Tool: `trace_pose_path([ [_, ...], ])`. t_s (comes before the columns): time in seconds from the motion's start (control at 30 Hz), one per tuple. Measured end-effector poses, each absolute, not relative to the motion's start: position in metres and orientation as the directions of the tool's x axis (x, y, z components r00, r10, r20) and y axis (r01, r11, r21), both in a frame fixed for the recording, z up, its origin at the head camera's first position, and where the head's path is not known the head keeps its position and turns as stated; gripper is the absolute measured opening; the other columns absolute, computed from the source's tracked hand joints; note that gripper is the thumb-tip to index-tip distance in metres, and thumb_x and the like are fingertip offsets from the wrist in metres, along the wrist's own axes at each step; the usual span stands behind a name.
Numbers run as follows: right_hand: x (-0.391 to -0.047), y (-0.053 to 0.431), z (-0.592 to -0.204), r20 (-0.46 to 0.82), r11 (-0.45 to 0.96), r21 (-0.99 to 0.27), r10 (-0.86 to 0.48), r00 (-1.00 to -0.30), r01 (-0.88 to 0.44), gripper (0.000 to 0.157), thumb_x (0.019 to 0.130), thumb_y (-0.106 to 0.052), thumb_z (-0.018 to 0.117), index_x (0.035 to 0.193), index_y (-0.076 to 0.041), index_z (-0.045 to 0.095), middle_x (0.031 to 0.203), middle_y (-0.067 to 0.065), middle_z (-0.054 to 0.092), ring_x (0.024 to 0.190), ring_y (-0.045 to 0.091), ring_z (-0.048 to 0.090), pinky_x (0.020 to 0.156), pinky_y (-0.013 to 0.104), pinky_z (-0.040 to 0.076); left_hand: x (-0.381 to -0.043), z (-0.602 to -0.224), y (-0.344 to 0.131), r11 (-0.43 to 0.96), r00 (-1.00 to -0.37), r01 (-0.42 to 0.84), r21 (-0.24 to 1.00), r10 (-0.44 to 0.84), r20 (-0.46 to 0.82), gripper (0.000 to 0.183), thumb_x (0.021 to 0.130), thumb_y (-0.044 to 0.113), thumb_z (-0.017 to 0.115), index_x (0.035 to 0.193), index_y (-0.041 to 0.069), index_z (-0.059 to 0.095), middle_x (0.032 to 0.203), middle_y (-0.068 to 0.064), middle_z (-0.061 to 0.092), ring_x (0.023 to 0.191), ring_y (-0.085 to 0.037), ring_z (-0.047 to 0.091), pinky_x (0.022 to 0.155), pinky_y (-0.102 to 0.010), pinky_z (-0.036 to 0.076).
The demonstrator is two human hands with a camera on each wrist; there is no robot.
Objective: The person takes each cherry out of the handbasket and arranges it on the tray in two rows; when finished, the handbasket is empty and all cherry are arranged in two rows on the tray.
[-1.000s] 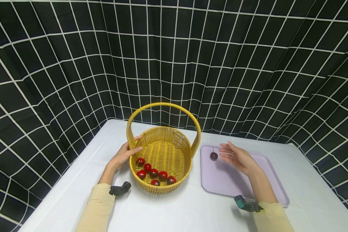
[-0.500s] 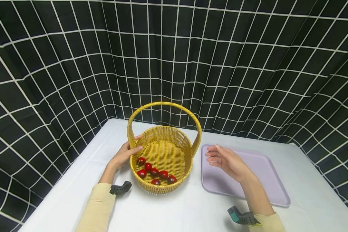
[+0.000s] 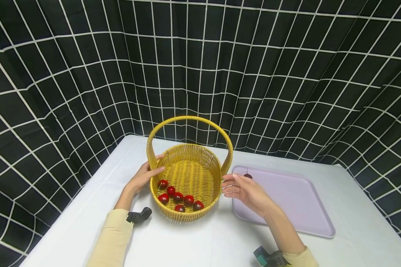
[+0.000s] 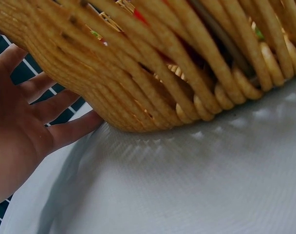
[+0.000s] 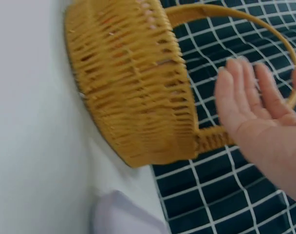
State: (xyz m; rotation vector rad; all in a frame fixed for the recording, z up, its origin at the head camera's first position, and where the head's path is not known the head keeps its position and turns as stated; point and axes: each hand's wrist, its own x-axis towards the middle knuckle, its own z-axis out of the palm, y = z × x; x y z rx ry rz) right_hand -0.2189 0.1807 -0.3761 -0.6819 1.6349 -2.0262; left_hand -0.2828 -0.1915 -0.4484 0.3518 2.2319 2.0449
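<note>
Yellow woven basket [image 3: 190, 174], upright, tall arched handle, wall against the left hand [image 3: 142, 180], seven shiny red cherries [image 3: 178, 196] inside, between both hands, another dark cherry [image 3: 248, 176] partly hidden behind the right hand [image 3: 248, 193].

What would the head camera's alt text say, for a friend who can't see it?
A person's left hand holds one side of a yellow wicker basket with seven red cherries visible inside, while their right hand, holding nothing, is near its opposite side. One dark cherry, partly hidden behind the right hand, lies on a lilac tray.
</note>
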Motion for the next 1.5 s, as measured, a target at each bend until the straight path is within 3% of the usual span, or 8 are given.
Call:
trace_pose_path([
  [0.23, -0.214, 0.161, -0.389, 0.304, -0.386, -0.922, -0.666, -0.682, -0.033, 0.035, 0.106, -0.011, 0.026, 0.12, -0.003, 0.057, 0.113, 0.011, 0.061, 0.104, 0.021, 0.06, 0.094, 0.034, 0.048, -0.286, -0.453, -0.193, 0.068, -0.971, 0.109, 0.992, 0.222, 0.092, 0.062, 0.092, 0.023, 0.063, 0.147, 0.012, 0.036, 0.149, -0.018, 0.034, 0.133, -0.037, 0.034, 0.109, -0.054, 0.02],
  [0.53, -0.212, 0.142, -0.402, 0.382, -0.394, -0.907, -0.614, -0.691, -0.15, 0.036, 0.106, -0.011, 0.025, 0.118, -0.008, 0.059, 0.11, 0.006, 0.063, 0.101, 0.019, 0.061, 0.093, 0.032, 0.048, -0.284, -0.453, -0.192, 0.069, -0.971, 0.106, 0.992, 0.224, 0.089, 0.062, 0.092, 0.024, 0.063, 0.147, 0.013, 0.035, 0.148, -0.018, 0.034, 0.133, -0.036, 0.033, 0.11, -0.055, 0.018],
  [0.67, -0.213, 0.136, -0.403, 0.3, -0.293, -0.945, -0.596, -0.745, -0.147, 0.033, 0.106, -0.018, 0.031, 0.117, -0.002, 0.057, 0.108, 0.007, 0.063, 0.101, 0.022, 0.061, 0.092, 0.033, 0.048, -0.284, -0.454, -0.192, 0.066, -0.971, 0.1, 0.993, 0.225, 0.083, 0.063, 0.092, 0.024, 0.063, 0.147, 0.013, 0.035, 0.148, -0.018, 0.034, 0.133, -0.036, 0.033, 0.11, -0.056, 0.017],
  [0.8, -0.219, 0.129, -0.399, 0.185, -0.186, -0.978, -0.581, -0.792, -0.092, 0.044, 0.104, -0.029, 0.038, 0.119, 0.01, 0.052, 0.106, 0.01, 0.063, 0.1, 0.024, 0.061, 0.091, 0.033, 0.049, -0.284, -0.454, -0.192, 0.071, -0.972, 0.099, 0.993, 0.219, 0.081, 0.064, 0.091, 0.025, 0.064, 0.147, 0.013, 0.036, 0.149, -0.016, 0.035, 0.134, -0.035, 0.032, 0.11, -0.055, 0.016],
  [0.93, -0.23, 0.121, -0.394, 0.094, -0.153, -0.988, -0.587, -0.804, -0.004, 0.042, 0.104, -0.031, 0.04, 0.117, 0.006, 0.054, 0.103, 0.016, 0.061, 0.092, 0.021, 0.062, 0.087, 0.033, 0.052, -0.284, -0.453, -0.192, 0.07, -0.974, 0.097, 0.993, 0.212, 0.08, 0.063, 0.091, 0.025, 0.064, 0.147, 0.014, 0.036, 0.149, -0.015, 0.034, 0.135, -0.034, 0.032, 0.11, -0.055, 0.015],
  [1.0, -0.236, 0.117, -0.392, 0.051, -0.111, -0.994, -0.593, -0.804, 0.02, 0.038, 0.103, -0.03, 0.043, 0.116, 0.003, 0.055, 0.103, 0.019, 0.06, 0.089, 0.023, 0.063, 0.084, 0.033, 0.053, -0.284, -0.452, -0.193, 0.069, -0.974, 0.1, 0.993, 0.212, 0.083, 0.064, 0.092, 0.025, 0.063, 0.148, 0.013, 0.035, 0.15, -0.016, 0.033, 0.135, -0.035, 0.031, 0.11, -0.055, 0.015],
  [1.23, -0.254, 0.103, -0.391, -0.05, 0.153, -0.986, -0.658, -0.752, -0.068, 0.048, 0.102, -0.028, 0.045, 0.125, 0.014, 0.049, 0.113, 0.032, 0.056, 0.096, 0.038, 0.061, 0.083, 0.04, 0.054, -0.284, -0.452, -0.192, 0.071, -0.974, 0.092, 0.993, 0.215, 0.075, 0.064, 0.092, 0.025, 0.063, 0.148, 0.014, 0.034, 0.149, -0.016, 0.034, 0.135, -0.036, 0.031, 0.11, -0.056, 0.016],
  [1.5, -0.268, 0.089, -0.394, -0.173, 0.257, -0.966, -0.704, -0.689, -0.02, 0.047, 0.101, -0.028, 0.047, 0.116, 0.015, 0.054, 0.113, 0.029, 0.059, 0.099, 0.037, 0.062, 0.085, 0.041, 0.053, -0.286, -0.454, -0.193, 0.077, -0.973, 0.098, 0.992, 0.217, 0.079, 0.063, 0.092, 0.026, 0.063, 0.148, 0.015, 0.035, 0.147, -0.017, 0.036, 0.132, -0.036, 0.035, 0.11, -0.055, 0.017],
])
